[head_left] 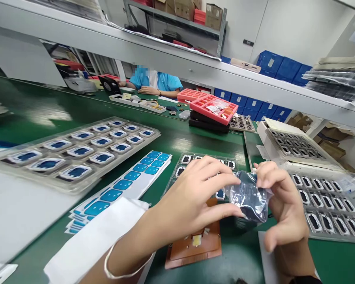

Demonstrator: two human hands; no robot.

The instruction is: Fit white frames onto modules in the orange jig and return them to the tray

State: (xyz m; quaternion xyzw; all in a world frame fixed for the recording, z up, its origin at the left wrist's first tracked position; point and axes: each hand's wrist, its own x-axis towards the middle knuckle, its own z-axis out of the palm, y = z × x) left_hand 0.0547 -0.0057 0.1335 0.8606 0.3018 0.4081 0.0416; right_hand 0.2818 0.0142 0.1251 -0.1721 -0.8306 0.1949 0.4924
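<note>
A clear plastic bag with something dark inside [250,199] is held up between both hands. My left hand [195,189], with a bangle at its wrist, pinches the bag's left side between thumb and fingers. At the bag's right upper edge, my right hand [284,197] grips with curled fingers, its thumb apart below. What the bag contains cannot be made out. Beneath my left hand lies an orange-brown fixture plate [192,252] with a small yellowish block [197,240]. A clear tray of white-framed dark parts [186,159] sits behind, partly covered by my left hand.
To the left are a tray of blue-filled parts [83,152] and sheets of blue stickers [122,184]. Another parts tray [328,201] stands at right. Red divided trays [214,106] are stacked farther back. Across the bench sits a person in a blue top [167,82].
</note>
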